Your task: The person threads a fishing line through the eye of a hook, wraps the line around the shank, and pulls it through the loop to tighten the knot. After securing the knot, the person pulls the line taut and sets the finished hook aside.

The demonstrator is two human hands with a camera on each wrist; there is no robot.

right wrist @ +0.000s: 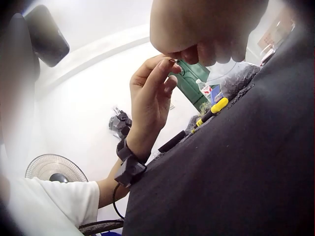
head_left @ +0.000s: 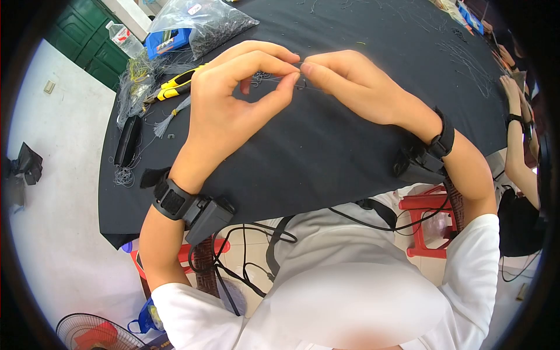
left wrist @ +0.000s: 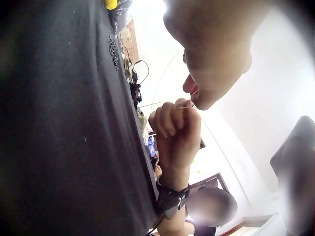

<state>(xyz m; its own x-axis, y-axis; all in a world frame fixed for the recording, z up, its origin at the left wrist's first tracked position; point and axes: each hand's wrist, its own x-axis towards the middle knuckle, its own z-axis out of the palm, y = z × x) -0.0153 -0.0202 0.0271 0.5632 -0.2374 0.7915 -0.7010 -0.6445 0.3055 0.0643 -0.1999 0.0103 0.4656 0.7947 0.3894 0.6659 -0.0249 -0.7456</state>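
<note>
Both hands meet fingertip to fingertip above the black-covered table in the head view. My left hand (head_left: pixel 224 96) pinches a thin clear fishing line between thumb and index finger, its other fingers spread loosely. Opposite it, my right hand (head_left: pixel 361 84) pinches the same line with thumb against a bent index finger. At the right fingertips the left wrist view shows a tiny metallic hook-like piece (left wrist: pixel 183 107); its exact shape is too small to tell. A loose strand of fishing line (left wrist: pixel 165 73) arcs upward behind the hands there.
Yellow-black cutters (head_left: pixel 175 87), a black case (head_left: pixel 128 141) and tangled line (head_left: pixel 137 81) lie at the table's left. Behind them are a clear bag of dark small pieces (head_left: pixel 216 29), a blue box (head_left: pixel 167 42) and a bottle (head_left: pixel 123 38). Another person's arm (head_left: pixel 516 116) is at right.
</note>
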